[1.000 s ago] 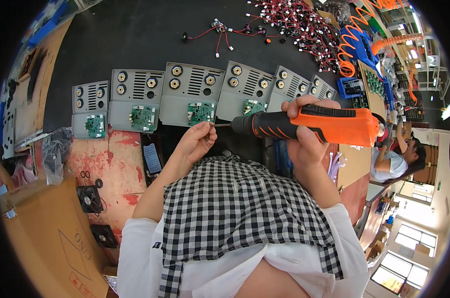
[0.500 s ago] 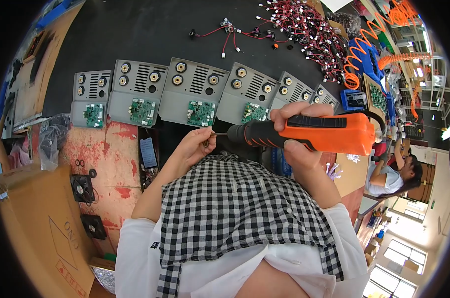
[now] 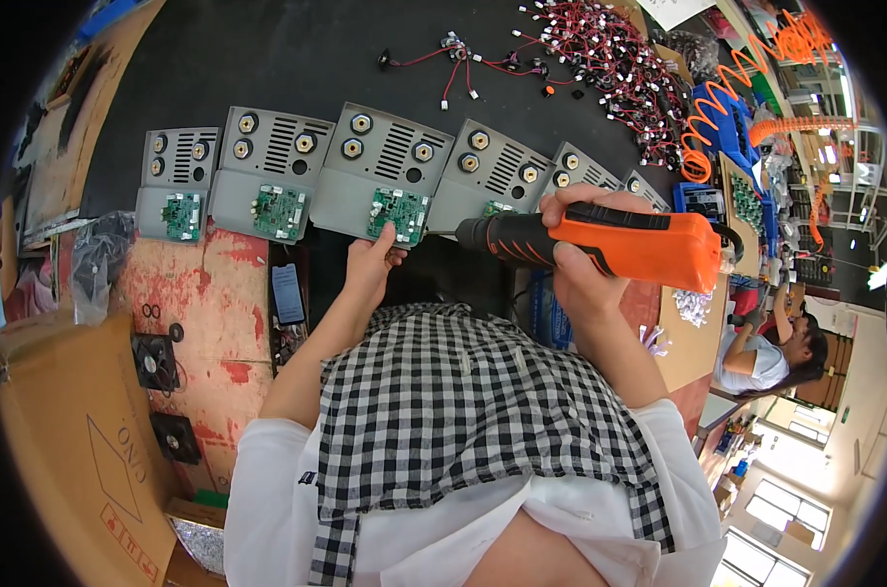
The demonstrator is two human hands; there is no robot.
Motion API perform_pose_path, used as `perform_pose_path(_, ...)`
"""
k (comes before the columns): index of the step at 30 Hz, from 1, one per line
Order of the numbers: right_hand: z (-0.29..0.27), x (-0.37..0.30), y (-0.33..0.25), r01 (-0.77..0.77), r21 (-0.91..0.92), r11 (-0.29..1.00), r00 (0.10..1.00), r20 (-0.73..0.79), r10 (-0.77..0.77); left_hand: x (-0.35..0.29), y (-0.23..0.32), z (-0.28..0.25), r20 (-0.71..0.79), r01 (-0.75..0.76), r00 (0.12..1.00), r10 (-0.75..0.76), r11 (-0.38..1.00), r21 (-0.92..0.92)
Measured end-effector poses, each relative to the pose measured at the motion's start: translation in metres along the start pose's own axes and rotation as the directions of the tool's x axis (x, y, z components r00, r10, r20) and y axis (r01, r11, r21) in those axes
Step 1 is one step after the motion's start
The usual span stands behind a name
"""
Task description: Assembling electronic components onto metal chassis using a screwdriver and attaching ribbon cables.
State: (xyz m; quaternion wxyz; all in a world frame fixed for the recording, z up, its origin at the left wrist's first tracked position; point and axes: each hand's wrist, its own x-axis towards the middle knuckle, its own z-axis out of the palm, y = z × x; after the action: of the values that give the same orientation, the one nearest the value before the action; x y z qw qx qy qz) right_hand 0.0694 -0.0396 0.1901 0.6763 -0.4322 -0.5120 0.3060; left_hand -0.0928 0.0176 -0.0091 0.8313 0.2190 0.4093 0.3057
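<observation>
My right hand (image 3: 592,269) is wrapped round an orange and black power screwdriver (image 3: 639,245), held level. Its thin bit points left toward the right edge of a green circuit board (image 3: 396,213); whether it touches is unclear. That board lies on the lower flap of a bent grey metal panel (image 3: 370,181). My left hand (image 3: 367,269) is at the panel's near edge, thumb tip on the board's lower edge. Its other fingers curl below, and what they hold is hidden. Similar grey panels with green boards stand on both sides, such as the neighbouring panel (image 3: 267,161) to the left.
Red-and-black wired parts (image 3: 610,78) heap at the far right of the dark table (image 3: 257,59). An orange coiled hose (image 3: 698,127) hangs at right. At left are a phone (image 3: 288,293), small fans (image 3: 156,362) and a cardboard box (image 3: 81,450). Another person (image 3: 761,357) sits far right.
My left hand has moved up and left from the screwdriver bit to the middle panel's board. The screwdriver has tilted slightly and shifted a little up, its bit now nearer that board.
</observation>
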Motion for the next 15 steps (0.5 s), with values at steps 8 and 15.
perform_pose_path(8, 0.002, 0.002, 0.013, 0.009, 0.029, 1.0, 1.0, 0.021, -0.01, 0.002, -0.005, 0.012, -0.215, -0.071, 0.973, 0.087, 0.994, 0.085)
perform_pose_path(15, 0.006, 0.004, 0.02, -0.025, -0.013, 1.0, 0.997, 0.072, 0.026, 0.002, -0.006, 0.014, -0.213, -0.039, 0.976, 0.048, 0.998, 0.044)
